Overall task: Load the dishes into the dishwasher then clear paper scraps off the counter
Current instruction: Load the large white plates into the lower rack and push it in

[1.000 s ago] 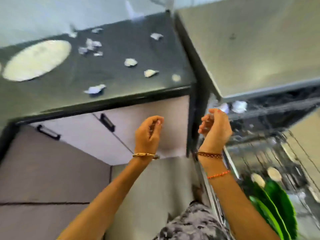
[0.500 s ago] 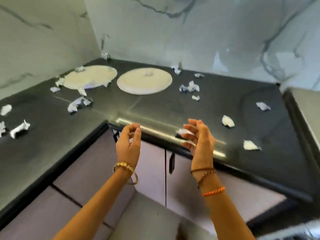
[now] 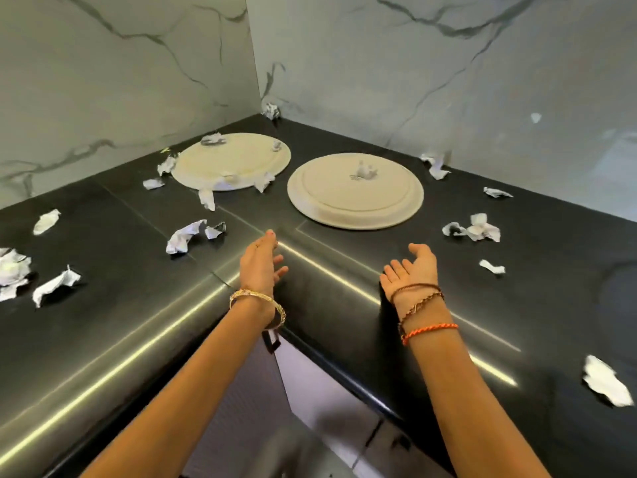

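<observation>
Two round cream plates [image 3: 355, 191] on black stone counter [image 3: 344, 291], crumpled paper scraps [image 3: 362, 171] on each; left hand [image 3: 260, 267], right hand [image 3: 412, 270] both spread, holding nothing.

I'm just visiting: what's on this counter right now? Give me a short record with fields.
surface: black corner counter against marble walls
dishes: left plate and right plate, both lying flat on the counter
scraps: crumpled paper scattered around; some on the left plate, one scrap on the right plate
left hand: open, holding nothing
right hand: open, palm up, holding nothing
</observation>
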Demonstrator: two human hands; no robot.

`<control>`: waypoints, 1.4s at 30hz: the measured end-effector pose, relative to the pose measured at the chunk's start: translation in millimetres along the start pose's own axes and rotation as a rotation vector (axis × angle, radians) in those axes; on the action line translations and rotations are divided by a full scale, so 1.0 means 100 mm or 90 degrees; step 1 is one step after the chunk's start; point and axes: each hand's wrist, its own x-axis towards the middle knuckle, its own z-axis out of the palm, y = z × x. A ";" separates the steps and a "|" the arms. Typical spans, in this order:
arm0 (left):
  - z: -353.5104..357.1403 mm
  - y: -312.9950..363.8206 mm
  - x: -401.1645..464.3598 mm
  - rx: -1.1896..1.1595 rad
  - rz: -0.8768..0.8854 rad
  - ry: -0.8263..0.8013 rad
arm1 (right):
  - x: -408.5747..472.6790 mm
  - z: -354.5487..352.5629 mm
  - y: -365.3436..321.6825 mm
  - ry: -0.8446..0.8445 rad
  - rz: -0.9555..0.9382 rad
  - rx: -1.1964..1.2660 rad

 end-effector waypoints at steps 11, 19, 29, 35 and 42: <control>0.76 0.50 1.74 0.182 0.036 -0.147 | 0.93 0.82 0.03 0.404 -0.274 -0.130; 1.21 0.25 2.23 0.403 0.102 -0.130 | 1.14 0.83 -0.03 0.460 -0.289 -0.273; 1.30 0.32 2.45 0.414 0.025 -0.138 | 1.22 0.73 -0.38 0.315 -0.184 -0.182; 1.26 0.41 2.61 0.210 -0.100 -0.159 | 1.27 0.72 -0.49 0.309 -0.187 -0.190; 1.17 0.52 2.67 -0.051 -0.226 -0.253 | 1.20 0.66 -0.62 0.269 -0.156 -0.156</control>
